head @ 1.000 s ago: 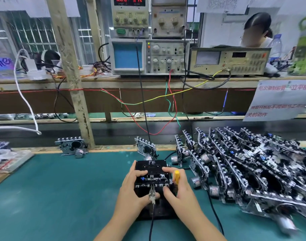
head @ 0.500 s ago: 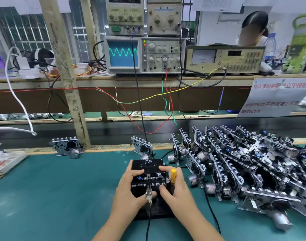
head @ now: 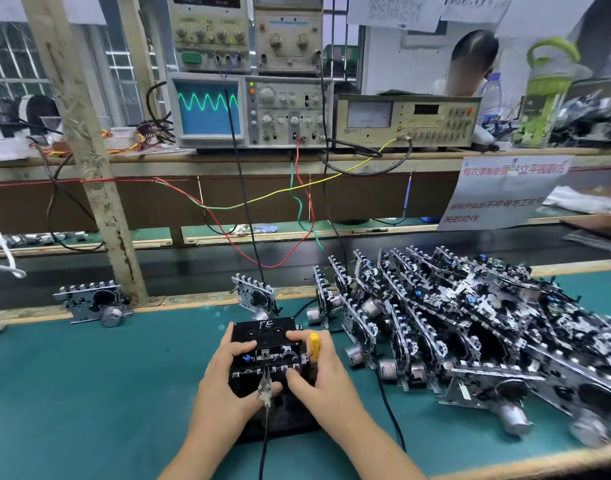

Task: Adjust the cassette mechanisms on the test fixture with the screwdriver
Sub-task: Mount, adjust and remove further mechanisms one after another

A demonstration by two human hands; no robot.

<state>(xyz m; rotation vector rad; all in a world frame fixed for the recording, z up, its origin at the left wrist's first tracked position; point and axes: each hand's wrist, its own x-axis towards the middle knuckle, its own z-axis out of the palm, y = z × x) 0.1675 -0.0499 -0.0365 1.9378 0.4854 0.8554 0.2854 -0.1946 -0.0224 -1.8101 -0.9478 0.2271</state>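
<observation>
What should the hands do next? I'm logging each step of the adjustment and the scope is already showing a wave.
Probably bring the yellow screwdriver, tucked in the right hand, tip-down to the mechanism while the left hand steadies the fixture. Both hands only grip the unit, and the oscilloscope shows a sine trace to tune against.

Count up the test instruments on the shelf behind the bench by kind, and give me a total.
Oscilloscope showing a green wave: 1
Knobbed boxes stacked on top of it: 2
Wide meter unit to its right: 1
Total: 4
</observation>
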